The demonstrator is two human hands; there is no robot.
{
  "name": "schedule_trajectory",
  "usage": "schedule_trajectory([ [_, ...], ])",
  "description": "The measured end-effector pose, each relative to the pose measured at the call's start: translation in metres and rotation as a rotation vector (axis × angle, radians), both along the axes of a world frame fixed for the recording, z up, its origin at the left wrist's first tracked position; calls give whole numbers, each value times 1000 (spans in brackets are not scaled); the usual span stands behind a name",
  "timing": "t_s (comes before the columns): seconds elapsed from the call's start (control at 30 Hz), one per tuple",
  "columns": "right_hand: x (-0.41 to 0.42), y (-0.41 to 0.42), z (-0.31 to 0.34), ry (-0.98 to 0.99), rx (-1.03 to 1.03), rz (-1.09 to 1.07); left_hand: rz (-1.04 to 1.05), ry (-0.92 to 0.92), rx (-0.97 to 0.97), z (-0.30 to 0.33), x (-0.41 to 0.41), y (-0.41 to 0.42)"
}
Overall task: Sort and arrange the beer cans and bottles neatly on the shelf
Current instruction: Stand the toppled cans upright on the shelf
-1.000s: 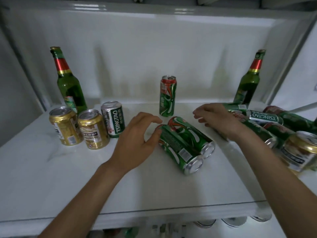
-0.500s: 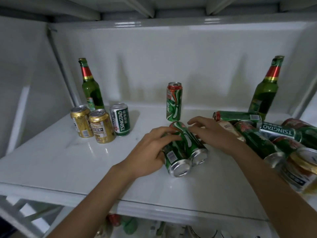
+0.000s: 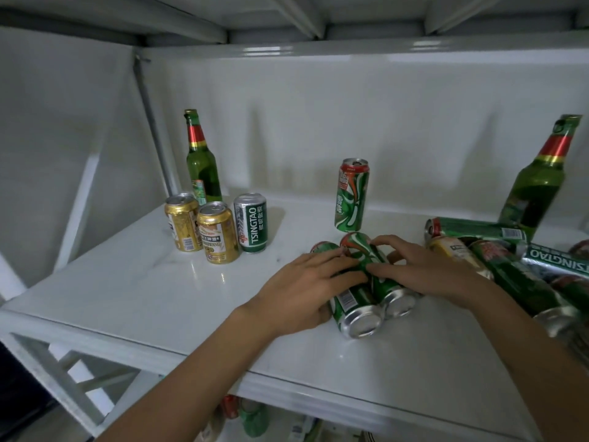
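Note:
Two tall green cans lie side by side on the white shelf (image 3: pixel 134 282), bottoms toward me. My left hand (image 3: pixel 306 288) wraps over the left lying can (image 3: pixel 355 309). My right hand (image 3: pixel 414 269) wraps over the right lying can (image 3: pixel 393 296). A third can of the same kind (image 3: pixel 352 194) stands upright behind them. At the left stand two gold cans (image 3: pixel 183 226) (image 3: pixel 217 232), a short Tsingtao can (image 3: pixel 250 223) and a green bottle (image 3: pixel 200 161).
A heap of lying cans (image 3: pixel 510 269) fills the shelf's right side, with a green bottle (image 3: pixel 538 183) upright behind it. The shelf's front edge (image 3: pixel 287 387) is close to me. More cans show on a lower shelf (image 3: pixel 251 419).
Both hands have closed in over the two lying cans, the right one coming left from the heap. The view has shifted, so everything sits further right in frame.

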State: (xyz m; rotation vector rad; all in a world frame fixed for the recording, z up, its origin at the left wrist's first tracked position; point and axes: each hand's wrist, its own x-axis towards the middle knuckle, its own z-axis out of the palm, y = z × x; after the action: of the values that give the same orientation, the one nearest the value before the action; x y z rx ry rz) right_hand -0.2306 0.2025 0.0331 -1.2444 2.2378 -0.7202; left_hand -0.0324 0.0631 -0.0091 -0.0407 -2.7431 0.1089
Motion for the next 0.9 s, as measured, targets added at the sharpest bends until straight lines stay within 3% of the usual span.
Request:
schedule_trajectory([
  [0.33,7,1,2,-9,5,-42,-18,73,78,4,12,-15],
  [0.67,22,-8,8,126,94,-51,40,298,425,26,47,-23],
  [0.9,23,-18,-2,76,7,-153,269,440,691,36,94,-44],
])
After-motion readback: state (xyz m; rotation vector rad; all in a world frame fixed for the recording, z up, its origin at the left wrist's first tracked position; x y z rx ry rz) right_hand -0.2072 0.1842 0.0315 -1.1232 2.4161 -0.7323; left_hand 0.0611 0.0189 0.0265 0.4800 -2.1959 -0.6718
